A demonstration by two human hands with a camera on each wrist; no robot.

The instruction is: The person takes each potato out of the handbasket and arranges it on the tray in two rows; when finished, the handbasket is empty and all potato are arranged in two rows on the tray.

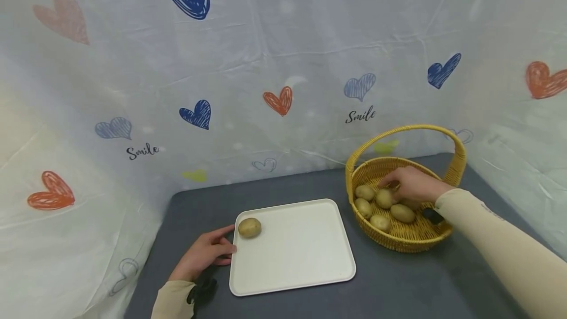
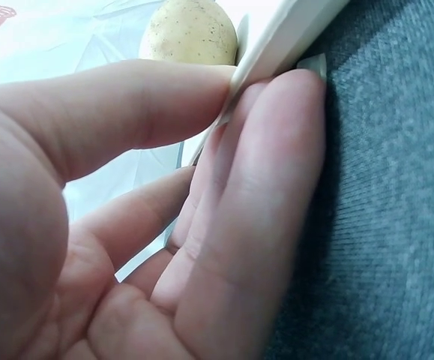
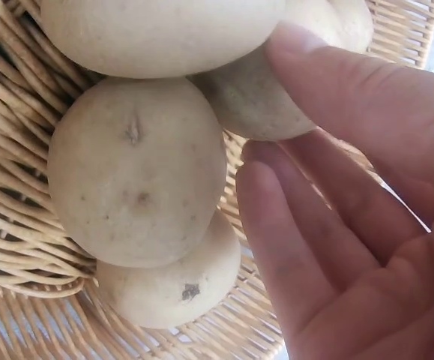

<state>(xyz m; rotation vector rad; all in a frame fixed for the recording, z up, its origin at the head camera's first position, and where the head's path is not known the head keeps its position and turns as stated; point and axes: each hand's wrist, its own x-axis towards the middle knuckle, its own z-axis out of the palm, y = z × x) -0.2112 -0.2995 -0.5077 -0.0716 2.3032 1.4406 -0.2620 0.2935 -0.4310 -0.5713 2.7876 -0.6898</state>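
Note:
Along the left edge of a white tray (image 1: 292,255), my left hand (image 1: 205,255) pinches the rim; the left wrist view shows the thumb on one side of the rim (image 2: 276,41) and fingers on the other. A single potato (image 1: 250,228) lies in the tray's far left corner, close to that hand. My right hand (image 1: 414,184) reaches down into a yellow wicker basket (image 1: 398,245). Its thumb and fingers are around a potato (image 3: 250,97), which is partly covered by the thumb and another potato (image 3: 160,34). Several more potatoes (image 1: 402,213) lie about the hand.
The tray and the basket stand side by side on a dark grey table (image 1: 310,304). The basket's tall handle (image 1: 407,128) arches over its opening, behind the right hand. A pale curtain (image 1: 266,63) printed with hearts hangs behind and at both sides.

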